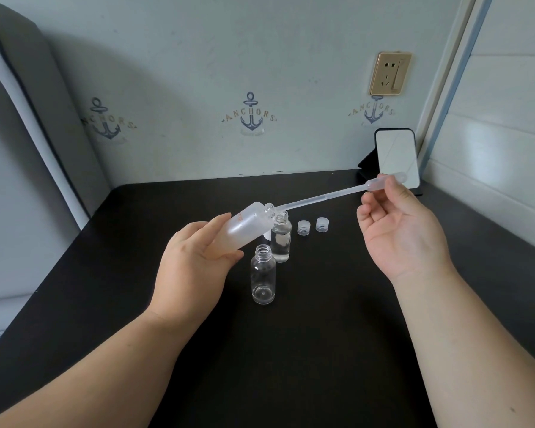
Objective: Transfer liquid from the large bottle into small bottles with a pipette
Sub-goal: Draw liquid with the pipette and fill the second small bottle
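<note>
My left hand point(192, 267) grips the frosted large bottle point(247, 225), tilted with its open neck pointing up and right. A clear plastic pipette point(322, 197) has its tip inside that neck; my right hand point(396, 223) pinches its bulb near the far right. Two small clear bottles stand uncapped on the black table point(306, 350): the near small bottle point(263, 274) looks almost empty, the far small bottle point(281, 242) holds clear liquid and is partly hidden behind the large bottle.
Two small clear caps point(304, 227) point(322, 224) lie right of the far bottle. A phone on a stand point(397, 157) leans at the table's back right corner. A wall with a socket point(389, 74) closes the back; a grey cushion stands at left.
</note>
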A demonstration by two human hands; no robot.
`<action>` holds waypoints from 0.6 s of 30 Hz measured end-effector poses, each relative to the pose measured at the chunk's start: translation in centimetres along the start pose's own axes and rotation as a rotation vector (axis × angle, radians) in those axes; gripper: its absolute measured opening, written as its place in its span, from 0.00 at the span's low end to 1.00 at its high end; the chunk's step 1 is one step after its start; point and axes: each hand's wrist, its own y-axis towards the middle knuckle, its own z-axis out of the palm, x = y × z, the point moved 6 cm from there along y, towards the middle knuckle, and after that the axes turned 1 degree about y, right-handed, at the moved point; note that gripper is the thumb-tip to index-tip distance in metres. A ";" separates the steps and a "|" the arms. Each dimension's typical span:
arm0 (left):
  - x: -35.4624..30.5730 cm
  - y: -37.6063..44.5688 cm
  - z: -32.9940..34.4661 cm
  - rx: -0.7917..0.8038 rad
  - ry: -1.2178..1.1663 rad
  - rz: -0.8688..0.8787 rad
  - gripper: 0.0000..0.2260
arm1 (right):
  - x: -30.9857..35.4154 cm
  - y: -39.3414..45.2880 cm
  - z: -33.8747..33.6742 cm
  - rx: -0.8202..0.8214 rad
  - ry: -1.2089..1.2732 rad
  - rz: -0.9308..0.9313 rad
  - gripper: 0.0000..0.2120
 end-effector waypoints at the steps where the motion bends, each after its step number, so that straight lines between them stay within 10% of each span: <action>1: 0.1 0.0 0.0 -0.003 -0.013 -0.013 0.26 | 0.1 0.1 -0.2 -0.020 0.022 -0.004 0.06; 18: 0.8 0.1 -0.3 -0.032 -0.219 -0.169 0.16 | 0.4 0.2 -0.9 -0.137 0.176 -0.015 0.07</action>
